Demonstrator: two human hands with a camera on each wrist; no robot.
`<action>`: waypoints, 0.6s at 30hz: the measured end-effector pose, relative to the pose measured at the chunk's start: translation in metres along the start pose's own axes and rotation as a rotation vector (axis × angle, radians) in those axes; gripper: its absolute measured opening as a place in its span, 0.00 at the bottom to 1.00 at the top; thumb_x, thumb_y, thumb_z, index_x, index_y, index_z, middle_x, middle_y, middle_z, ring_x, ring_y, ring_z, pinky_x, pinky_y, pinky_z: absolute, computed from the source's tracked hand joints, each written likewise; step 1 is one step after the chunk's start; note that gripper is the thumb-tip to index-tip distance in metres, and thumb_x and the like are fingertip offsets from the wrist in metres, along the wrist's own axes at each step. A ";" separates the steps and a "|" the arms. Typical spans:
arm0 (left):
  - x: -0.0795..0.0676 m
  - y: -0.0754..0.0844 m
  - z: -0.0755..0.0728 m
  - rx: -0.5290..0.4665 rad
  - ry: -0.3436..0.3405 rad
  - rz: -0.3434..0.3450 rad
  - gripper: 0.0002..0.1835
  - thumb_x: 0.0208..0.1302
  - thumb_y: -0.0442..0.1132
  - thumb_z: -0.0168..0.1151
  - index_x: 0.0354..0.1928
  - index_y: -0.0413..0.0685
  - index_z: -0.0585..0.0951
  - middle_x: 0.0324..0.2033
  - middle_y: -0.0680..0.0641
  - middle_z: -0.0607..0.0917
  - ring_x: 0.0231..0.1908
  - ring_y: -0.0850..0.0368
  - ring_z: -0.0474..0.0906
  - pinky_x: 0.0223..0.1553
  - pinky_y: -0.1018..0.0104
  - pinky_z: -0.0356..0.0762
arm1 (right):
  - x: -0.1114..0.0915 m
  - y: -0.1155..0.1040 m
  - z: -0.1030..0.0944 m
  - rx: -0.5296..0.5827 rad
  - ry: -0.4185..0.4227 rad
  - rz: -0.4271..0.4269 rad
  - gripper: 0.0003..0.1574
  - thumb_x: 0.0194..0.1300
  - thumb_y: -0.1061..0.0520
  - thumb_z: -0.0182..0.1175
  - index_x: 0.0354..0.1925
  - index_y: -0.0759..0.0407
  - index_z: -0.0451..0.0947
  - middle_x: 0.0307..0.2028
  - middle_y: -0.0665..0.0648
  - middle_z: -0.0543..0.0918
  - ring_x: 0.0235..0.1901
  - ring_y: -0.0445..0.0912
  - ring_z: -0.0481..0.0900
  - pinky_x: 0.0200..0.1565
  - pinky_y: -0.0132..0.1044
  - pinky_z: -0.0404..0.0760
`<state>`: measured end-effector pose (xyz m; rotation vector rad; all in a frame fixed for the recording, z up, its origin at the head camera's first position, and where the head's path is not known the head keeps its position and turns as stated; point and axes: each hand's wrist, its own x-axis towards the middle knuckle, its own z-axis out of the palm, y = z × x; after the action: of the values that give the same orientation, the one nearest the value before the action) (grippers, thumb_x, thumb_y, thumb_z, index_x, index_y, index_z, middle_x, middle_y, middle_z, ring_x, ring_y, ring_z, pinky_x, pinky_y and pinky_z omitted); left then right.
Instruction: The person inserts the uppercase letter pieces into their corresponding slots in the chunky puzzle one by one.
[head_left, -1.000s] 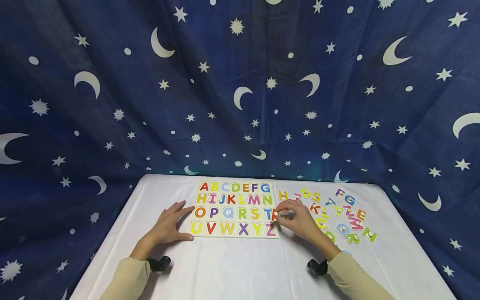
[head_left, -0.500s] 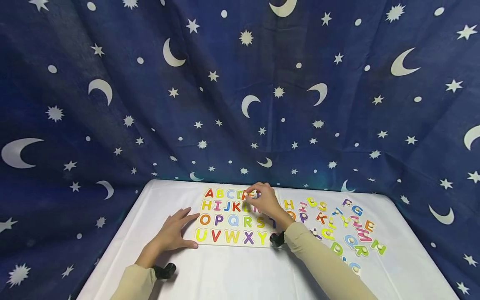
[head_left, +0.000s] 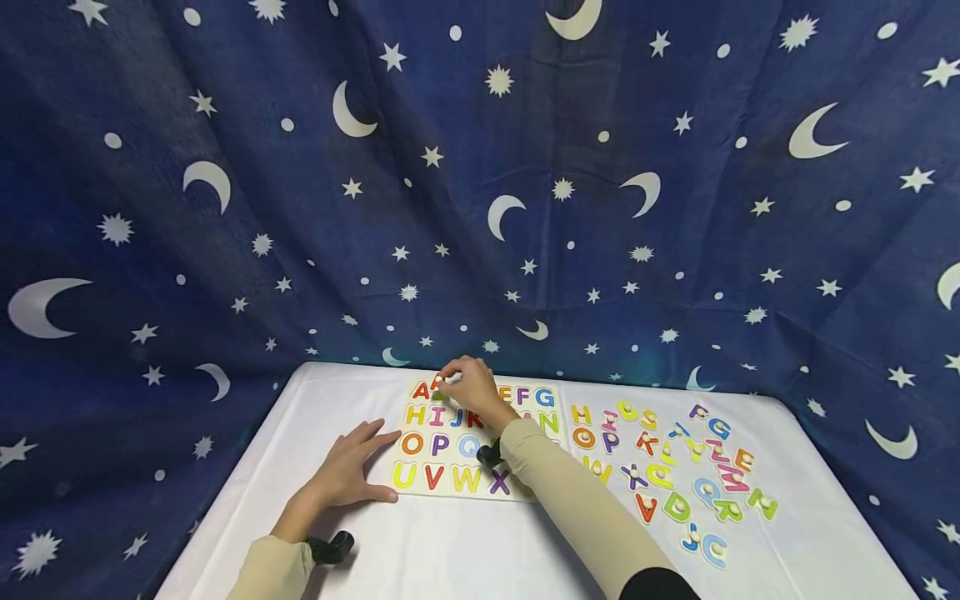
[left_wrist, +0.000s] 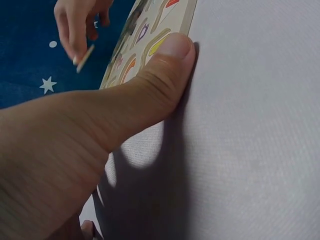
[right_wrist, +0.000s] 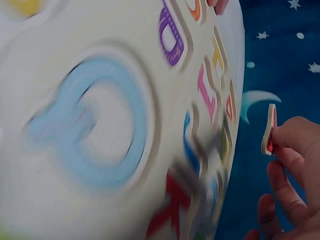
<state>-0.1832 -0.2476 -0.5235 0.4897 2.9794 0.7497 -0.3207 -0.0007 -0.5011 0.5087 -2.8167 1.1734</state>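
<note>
Over the top row of the alphabet board (head_left: 419, 477), near its A, the right hand (head_left: 476, 390) pinches a letter piece (right_wrist: 270, 130). The head view gives only a scrap of it; the right wrist view shows it nearly edge-on, apart from the board, with a pale rim and red on the side towards the thumb. The left hand (head_left: 345, 467) grips nothing, fingers spread, thumb touching the board's edge.

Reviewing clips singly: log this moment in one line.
right hand: pinches red letter piece above board | left hand: at board's left edge | loose letters: right of board
</note>
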 end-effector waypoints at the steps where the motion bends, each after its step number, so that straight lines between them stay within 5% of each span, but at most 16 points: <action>1: 0.000 0.000 0.000 -0.002 -0.001 -0.002 0.56 0.35 0.64 0.85 0.70 0.50 0.76 0.72 0.33 0.68 0.73 0.27 0.57 0.68 0.22 0.52 | 0.003 -0.003 0.005 -0.011 -0.008 0.009 0.06 0.64 0.50 0.72 0.39 0.48 0.89 0.40 0.47 0.83 0.46 0.46 0.74 0.52 0.46 0.70; 11: -0.002 0.001 0.002 -0.006 0.004 -0.018 0.56 0.35 0.64 0.85 0.70 0.50 0.77 0.73 0.33 0.68 0.74 0.27 0.57 0.68 0.22 0.51 | 0.015 -0.014 0.045 -0.149 0.009 0.065 0.03 0.59 0.49 0.73 0.34 0.43 0.89 0.33 0.42 0.81 0.40 0.44 0.72 0.45 0.43 0.69; 18: -0.002 -0.002 0.002 -0.014 0.000 -0.015 0.56 0.35 0.65 0.85 0.70 0.50 0.76 0.73 0.34 0.67 0.74 0.27 0.56 0.69 0.22 0.49 | 0.014 -0.018 0.051 -0.177 0.044 0.082 0.04 0.56 0.50 0.74 0.32 0.43 0.87 0.35 0.45 0.79 0.40 0.46 0.72 0.49 0.46 0.69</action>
<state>-0.1813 -0.2490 -0.5258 0.4663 2.9720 0.7688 -0.3244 -0.0521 -0.5225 0.3548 -2.8915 0.9221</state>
